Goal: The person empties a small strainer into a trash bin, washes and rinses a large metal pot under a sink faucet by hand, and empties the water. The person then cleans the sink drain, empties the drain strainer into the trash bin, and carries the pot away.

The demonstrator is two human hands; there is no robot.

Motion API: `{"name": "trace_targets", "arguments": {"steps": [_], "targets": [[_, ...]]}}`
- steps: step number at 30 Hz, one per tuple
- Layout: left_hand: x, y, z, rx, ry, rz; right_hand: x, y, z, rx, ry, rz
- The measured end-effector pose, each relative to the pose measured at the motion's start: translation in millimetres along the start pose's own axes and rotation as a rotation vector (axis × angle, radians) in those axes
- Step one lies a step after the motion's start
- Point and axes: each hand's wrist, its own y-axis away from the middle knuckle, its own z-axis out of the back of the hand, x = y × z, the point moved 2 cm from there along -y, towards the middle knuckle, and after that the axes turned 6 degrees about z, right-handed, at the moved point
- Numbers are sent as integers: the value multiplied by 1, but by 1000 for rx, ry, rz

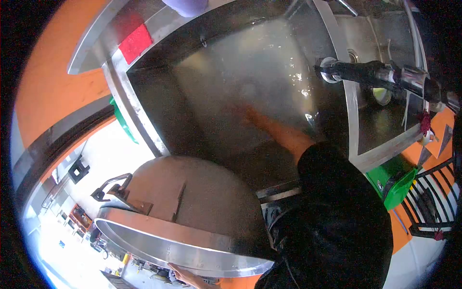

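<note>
A deep metal sink (149, 125) holds cloudy water (231, 62). My right hand (245, 113) reaches down into it from a black sleeve (332, 192). Its fingers are blurred under the water, so I cannot make out whether they hold anything. Beside the sink's near left corner, a large round metal pot (202, 192) is tilted, with a bracketed handle (113, 187) on its side. At the bottom of the view, my left hand (185, 277) grips the pot's rim, partly cut off by the frame edge.
A faucet (375, 74) wrapped in black extends over the sink's right edge. Another basin (380, 125) adjoins it. On the ledge lie a red cloth (135, 43) and a purple item (186, 6). A green bin (392, 180) and black rack (433, 202) stand right.
</note>
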Motion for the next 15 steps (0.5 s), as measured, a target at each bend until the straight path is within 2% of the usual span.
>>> {"name": "trace_targets", "arguments": {"steps": [4, 8, 15], "targets": [[19, -14, 2, 13, 9, -183, -5, 52, 8, 127, 43, -10], [2, -1, -5, 40, 109, -42, -19, 95, 11, 200, 105, -58], [-3, 6, -6, 45, 176, 28, -40, 129, 15, 212, 193, -104]]}}
